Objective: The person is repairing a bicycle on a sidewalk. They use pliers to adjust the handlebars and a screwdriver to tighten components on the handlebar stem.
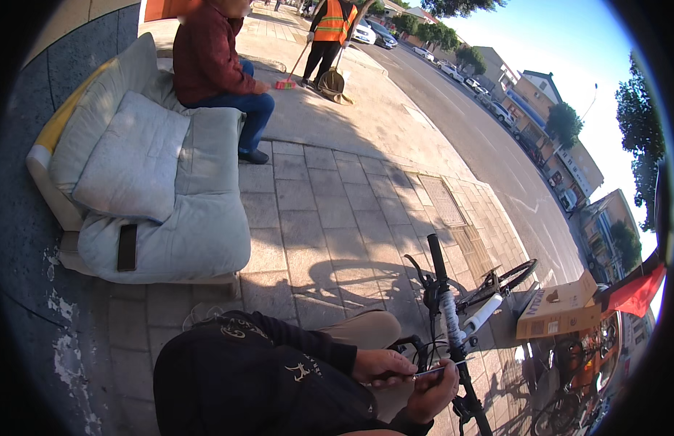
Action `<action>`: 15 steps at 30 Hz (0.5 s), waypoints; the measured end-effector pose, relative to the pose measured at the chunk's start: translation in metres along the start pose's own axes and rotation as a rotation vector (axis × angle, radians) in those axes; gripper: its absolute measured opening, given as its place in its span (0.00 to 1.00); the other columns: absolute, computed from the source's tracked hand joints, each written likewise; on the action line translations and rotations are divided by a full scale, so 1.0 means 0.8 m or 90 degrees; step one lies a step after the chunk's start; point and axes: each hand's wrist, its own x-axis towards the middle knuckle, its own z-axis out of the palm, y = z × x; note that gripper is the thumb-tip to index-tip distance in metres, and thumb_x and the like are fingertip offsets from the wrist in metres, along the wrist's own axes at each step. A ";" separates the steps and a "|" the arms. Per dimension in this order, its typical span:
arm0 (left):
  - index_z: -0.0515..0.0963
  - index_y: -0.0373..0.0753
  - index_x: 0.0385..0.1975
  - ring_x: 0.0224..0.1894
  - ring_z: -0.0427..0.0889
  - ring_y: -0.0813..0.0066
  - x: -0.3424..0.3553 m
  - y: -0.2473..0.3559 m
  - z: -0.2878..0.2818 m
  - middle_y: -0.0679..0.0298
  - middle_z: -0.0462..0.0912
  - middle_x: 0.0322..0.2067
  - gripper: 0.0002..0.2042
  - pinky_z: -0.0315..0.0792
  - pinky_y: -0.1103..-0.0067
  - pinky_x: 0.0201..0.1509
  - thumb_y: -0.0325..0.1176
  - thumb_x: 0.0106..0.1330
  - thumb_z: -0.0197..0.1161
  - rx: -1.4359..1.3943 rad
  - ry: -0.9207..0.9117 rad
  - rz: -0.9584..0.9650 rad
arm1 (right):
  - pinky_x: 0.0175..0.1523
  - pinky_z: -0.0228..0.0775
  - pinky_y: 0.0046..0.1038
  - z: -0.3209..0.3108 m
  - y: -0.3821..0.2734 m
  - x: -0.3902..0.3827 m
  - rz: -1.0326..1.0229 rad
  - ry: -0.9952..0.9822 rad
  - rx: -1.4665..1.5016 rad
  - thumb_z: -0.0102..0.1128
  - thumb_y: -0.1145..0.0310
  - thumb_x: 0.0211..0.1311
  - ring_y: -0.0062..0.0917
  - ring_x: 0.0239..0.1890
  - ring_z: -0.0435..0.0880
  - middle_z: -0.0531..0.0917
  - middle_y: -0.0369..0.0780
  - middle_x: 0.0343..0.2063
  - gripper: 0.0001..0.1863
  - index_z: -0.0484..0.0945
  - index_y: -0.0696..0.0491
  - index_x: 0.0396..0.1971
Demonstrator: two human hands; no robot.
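A pale sofa (pixel 213 163) sits at ten o'clock, a phone (pixel 127 247) on it at nine. Someone seated (pixel 213 62) is at eleven, a sweeper (pixel 332 29) at twelve and a cardboard box (pixel 558 312) at four. The bike's handlebar (pixel 450 320) crowds my hands at five. Paving slabs (pixel 329 192) lie beneath, half shaded, with road (pixel 489 131) towards two. My left hand (pixel 384 365) is closed round a slim tool (pixel 427 373); my right hand (pixel 434 392) pinches its far end.
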 end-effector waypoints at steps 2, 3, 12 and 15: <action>0.79 0.39 0.41 0.14 0.66 0.83 0.004 -0.005 -0.006 0.71 0.73 0.19 0.16 0.57 0.82 0.19 0.46 0.84 0.55 0.001 -0.008 0.009 | 0.22 0.50 0.20 -0.002 0.003 -0.002 0.081 -0.016 0.065 0.51 0.62 0.79 0.12 0.16 0.63 0.74 0.32 0.27 0.14 0.78 0.58 0.45; 0.79 0.39 0.41 0.14 0.66 0.83 0.003 -0.006 -0.006 0.71 0.73 0.19 0.16 0.57 0.82 0.19 0.46 0.84 0.55 -0.006 -0.011 0.004 | 0.22 0.50 0.19 -0.008 -0.003 -0.008 0.261 -0.044 0.164 0.50 0.63 0.79 0.12 0.17 0.63 0.74 0.32 0.26 0.14 0.78 0.58 0.45; 0.79 0.38 0.42 0.16 0.67 0.83 0.024 -0.021 -0.026 0.72 0.72 0.19 0.16 0.59 0.83 0.20 0.45 0.83 0.57 0.006 -0.067 -0.059 | 0.21 0.52 0.18 -0.010 0.011 -0.036 0.637 -0.017 0.386 0.50 0.58 0.79 0.12 0.17 0.62 0.68 0.28 0.19 0.14 0.79 0.53 0.40; 0.78 0.38 0.42 0.17 0.68 0.85 0.033 -0.031 -0.038 0.73 0.72 0.20 0.16 0.60 0.84 0.21 0.46 0.83 0.58 0.000 -0.081 -0.082 | 0.21 0.53 0.19 -0.009 0.031 -0.055 0.683 0.001 0.413 0.52 0.56 0.78 0.12 0.16 0.63 0.68 0.28 0.19 0.15 0.79 0.52 0.39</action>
